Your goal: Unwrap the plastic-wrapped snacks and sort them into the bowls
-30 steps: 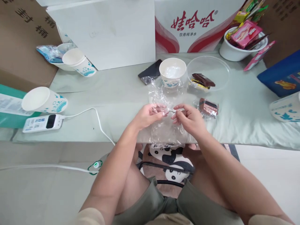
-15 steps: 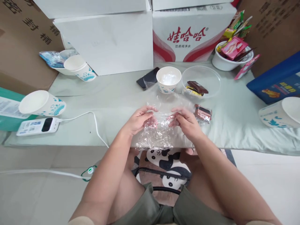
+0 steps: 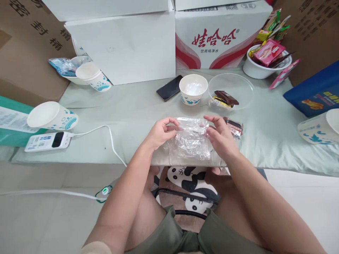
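A crumpled clear plastic bag [image 3: 192, 143], folded over on itself, lies near the front edge of the cloth-covered table. My left hand [image 3: 163, 133] grips its left side, thumb and fingers curled at the edge. On the opposite side my right hand [image 3: 220, 135] has its thumb and lower fingers on the plastic, with the index finger stretched out above. Just behind the right hand is a small brown-red wrapped snack [image 3: 234, 127]. Beyond the bag stands a paper bowl [image 3: 193, 90] with something clear and shiny inside. Parts of the fingertips are hidden by the plastic.
A phone [image 3: 169, 88] lies left of the bowl; a round clear lid [image 3: 245, 100] with wrapped snacks is to its right. On the left are a power bank [image 3: 47, 141] with a white cable and a paper bowl [image 3: 53, 116]. Boxes [image 3: 143, 53] line the back.
The plastic has been folded into a more compact sheet, drawn back from the paper bowl toward me. My hands are slightly farther apart. The view has shifted a little.
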`<move>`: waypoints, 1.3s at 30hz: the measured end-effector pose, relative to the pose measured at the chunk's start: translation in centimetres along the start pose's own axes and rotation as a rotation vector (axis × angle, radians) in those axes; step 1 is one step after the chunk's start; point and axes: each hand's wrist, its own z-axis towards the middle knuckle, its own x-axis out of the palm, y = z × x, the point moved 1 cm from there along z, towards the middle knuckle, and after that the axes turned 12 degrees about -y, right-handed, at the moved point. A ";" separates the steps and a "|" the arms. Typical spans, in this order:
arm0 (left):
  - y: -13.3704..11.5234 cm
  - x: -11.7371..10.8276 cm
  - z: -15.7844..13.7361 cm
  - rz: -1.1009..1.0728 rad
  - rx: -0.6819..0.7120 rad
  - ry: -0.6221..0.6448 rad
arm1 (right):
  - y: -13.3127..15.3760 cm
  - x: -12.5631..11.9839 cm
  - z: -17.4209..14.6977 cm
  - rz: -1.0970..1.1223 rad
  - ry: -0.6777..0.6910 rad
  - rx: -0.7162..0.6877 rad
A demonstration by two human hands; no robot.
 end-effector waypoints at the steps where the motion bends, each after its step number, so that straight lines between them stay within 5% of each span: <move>1: -0.2 -0.1 -0.1 -0.048 0.014 0.005 | 0.1 0.2 -0.2 0.031 -0.005 0.043; 4: -0.6 -0.4 -0.3 -0.174 0.042 -0.021 | 0.4 0.8 -0.7 0.050 0.037 0.209; 7: -0.5 -0.5 -0.4 -0.244 -0.075 0.035 | 0.7 1.3 -0.7 0.037 0.014 0.215; 11: 0.2 0.2 -0.4 -0.136 -0.221 0.113 | 1.1 1.7 -0.8 0.136 0.039 0.274; 14: 0.2 0.3 -0.4 -0.106 -0.235 0.092 | 1.5 1.6 -1.1 0.008 0.130 0.312; 18: 0.1 -0.1 -0.4 0.016 -0.202 0.106 | 1.8 1.1 -1.1 -0.101 0.230 0.286; 23: 0.0 -0.6 -0.3 -0.062 -0.194 0.062 | 1.6 0.6 -0.8 0.080 0.074 0.225; 27: -0.4 -0.9 0.0 -0.143 -0.197 0.074 | 1.8 0.3 -0.7 0.159 0.143 0.182; 32: -0.3 -1.0 0.2 0.055 -0.113 0.054 | 1.5 -0.3 -0.8 -0.211 0.237 -0.030; 37: -0.2 -0.6 -0.2 0.174 -0.053 0.138 | 1.5 -0.8 -1.1 -0.220 -0.042 -0.176; 39: -0.2 -0.6 -0.3 0.204 -0.011 0.211 | 1.8 -0.5 -1.2 -0.138 0.021 -0.094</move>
